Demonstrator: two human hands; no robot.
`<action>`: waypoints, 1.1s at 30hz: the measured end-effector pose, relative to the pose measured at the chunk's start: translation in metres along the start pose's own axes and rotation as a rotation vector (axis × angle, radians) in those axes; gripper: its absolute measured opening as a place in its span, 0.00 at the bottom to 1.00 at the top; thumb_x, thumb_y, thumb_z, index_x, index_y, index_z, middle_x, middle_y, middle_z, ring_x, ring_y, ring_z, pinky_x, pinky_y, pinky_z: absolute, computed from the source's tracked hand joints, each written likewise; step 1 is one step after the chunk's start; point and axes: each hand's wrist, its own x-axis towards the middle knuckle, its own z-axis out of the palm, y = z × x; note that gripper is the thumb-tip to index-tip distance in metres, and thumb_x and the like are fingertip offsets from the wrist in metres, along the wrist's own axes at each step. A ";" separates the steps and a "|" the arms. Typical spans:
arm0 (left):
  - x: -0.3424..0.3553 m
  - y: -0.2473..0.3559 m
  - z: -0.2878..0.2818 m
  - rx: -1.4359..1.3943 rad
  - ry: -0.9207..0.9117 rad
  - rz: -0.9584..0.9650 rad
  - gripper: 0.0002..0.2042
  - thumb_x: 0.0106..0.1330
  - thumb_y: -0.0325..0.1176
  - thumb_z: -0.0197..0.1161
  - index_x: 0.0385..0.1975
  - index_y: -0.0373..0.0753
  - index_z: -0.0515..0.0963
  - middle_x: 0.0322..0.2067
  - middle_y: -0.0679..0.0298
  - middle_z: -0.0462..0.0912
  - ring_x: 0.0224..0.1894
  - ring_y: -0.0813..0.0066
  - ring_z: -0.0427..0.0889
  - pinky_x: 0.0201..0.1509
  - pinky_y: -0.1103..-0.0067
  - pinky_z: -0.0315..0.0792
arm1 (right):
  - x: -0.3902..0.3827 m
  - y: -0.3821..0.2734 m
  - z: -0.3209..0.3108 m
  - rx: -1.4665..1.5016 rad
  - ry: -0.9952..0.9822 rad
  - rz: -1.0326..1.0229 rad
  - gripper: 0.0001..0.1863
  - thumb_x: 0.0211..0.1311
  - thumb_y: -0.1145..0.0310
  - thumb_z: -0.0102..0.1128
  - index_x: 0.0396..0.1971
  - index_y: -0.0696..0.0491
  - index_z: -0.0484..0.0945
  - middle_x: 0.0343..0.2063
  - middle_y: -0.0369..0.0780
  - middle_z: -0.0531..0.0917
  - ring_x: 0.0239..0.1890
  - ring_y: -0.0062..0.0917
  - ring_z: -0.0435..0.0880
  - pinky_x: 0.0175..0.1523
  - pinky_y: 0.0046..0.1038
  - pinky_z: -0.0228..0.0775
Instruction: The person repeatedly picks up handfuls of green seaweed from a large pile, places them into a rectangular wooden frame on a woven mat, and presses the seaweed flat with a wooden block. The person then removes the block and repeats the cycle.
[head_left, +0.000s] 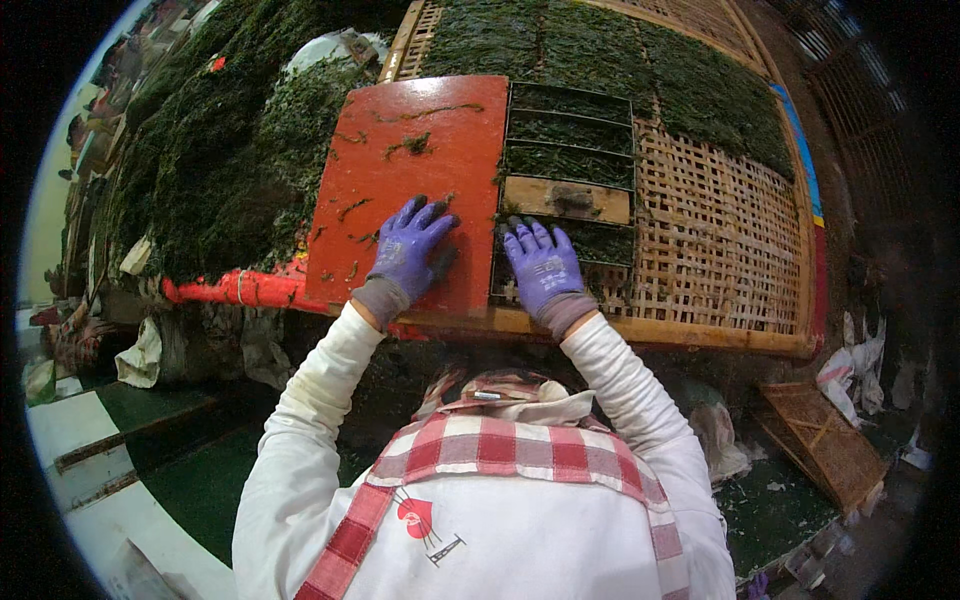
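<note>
My left hand (pixel 407 252), in a purple glove with dark fingertips, rests fingers apart on the lower right part of a red board (pixel 420 130). Strands of dark green seaweed lie scattered on that board. Beside it, my right hand (pixel 543 263), gloved alike, lies with fingers stretched over the lowest compartments of a thin metal frame (pixel 633 150). Shredded seaweed (pixel 570 162) fills the frame's upper compartments. A flat wooden block (pixel 530 196) with a raised grip sits in a compartment just beyond my right fingertips. My palm hides part of the seaweed beneath it.
The frame sits on a woven bamboo rack (pixel 720 240), whose far part carries flat sheets of seaweed (pixel 690 95). A large seaweed heap (pixel 215 150) rises at the left, above a red sheet (pixel 250 288). A wooden rack piece (pixel 825 440) leans at the lower right.
</note>
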 end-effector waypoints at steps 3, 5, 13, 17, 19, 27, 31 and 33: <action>0.001 0.004 0.010 0.005 -0.019 0.005 0.19 0.54 0.37 0.63 0.48 0.51 0.75 0.56 0.60 0.70 0.62 0.50 0.62 0.59 0.58 0.59 | -0.006 0.005 0.011 0.001 -0.019 -0.005 0.25 0.57 0.67 0.46 0.57 0.51 0.67 0.60 0.42 0.68 0.62 0.34 0.65 0.65 0.42 0.50; 0.009 0.007 0.018 -0.010 0.017 0.059 0.18 0.54 0.37 0.63 0.46 0.52 0.76 0.56 0.59 0.70 0.62 0.49 0.61 0.59 0.58 0.59 | -0.007 0.009 0.014 0.008 0.067 -0.039 0.25 0.56 0.68 0.47 0.57 0.51 0.67 0.60 0.42 0.68 0.62 0.34 0.64 0.65 0.42 0.50; 0.057 0.026 0.039 0.008 0.063 0.115 0.12 0.49 0.36 0.65 0.36 0.55 0.81 0.57 0.55 0.71 0.63 0.45 0.60 0.62 0.58 0.58 | -0.016 0.012 -0.010 0.020 0.119 -0.020 0.19 0.55 0.67 0.49 0.49 0.48 0.73 0.49 0.41 0.75 0.54 0.34 0.71 0.60 0.41 0.56; 0.069 0.027 0.044 0.056 0.042 0.076 0.09 0.47 0.38 0.66 0.30 0.54 0.81 0.57 0.55 0.70 0.63 0.44 0.59 0.62 0.57 0.56 | -0.022 -0.002 -0.024 0.076 0.202 -0.039 0.15 0.52 0.69 0.51 0.41 0.46 0.76 0.29 0.37 0.78 0.35 0.31 0.76 0.46 0.35 0.64; 0.071 0.025 0.047 0.049 0.048 0.075 0.08 0.46 0.39 0.66 0.28 0.53 0.81 0.57 0.55 0.70 0.63 0.43 0.59 0.62 0.56 0.56 | -0.021 -0.007 -0.026 0.060 0.119 -0.091 0.15 0.50 0.68 0.52 0.41 0.45 0.76 0.29 0.38 0.78 0.36 0.32 0.77 0.45 0.35 0.64; 0.071 0.021 0.050 0.005 0.069 0.087 0.09 0.46 0.42 0.68 0.28 0.53 0.82 0.57 0.55 0.70 0.63 0.43 0.59 0.62 0.55 0.56 | -0.021 -0.021 -0.031 0.019 -0.180 -0.077 0.15 0.50 0.67 0.54 0.40 0.46 0.76 0.27 0.37 0.77 0.35 0.30 0.77 0.42 0.36 0.64; 0.069 0.021 0.051 -0.025 0.095 0.093 0.09 0.47 0.44 0.68 0.28 0.53 0.81 0.57 0.56 0.70 0.63 0.44 0.59 0.61 0.55 0.56 | -0.023 -0.016 -0.041 -0.043 -0.184 0.212 0.14 0.50 0.67 0.54 0.40 0.46 0.76 0.29 0.38 0.79 0.36 0.32 0.79 0.40 0.36 0.65; 0.069 0.023 0.051 -0.017 0.113 0.080 0.10 0.47 0.45 0.68 0.29 0.53 0.81 0.57 0.56 0.71 0.63 0.44 0.60 0.61 0.55 0.56 | -0.029 -0.014 -0.046 -0.140 -0.175 0.308 0.11 0.54 0.67 0.51 0.38 0.46 0.76 0.30 0.37 0.80 0.36 0.31 0.79 0.39 0.37 0.63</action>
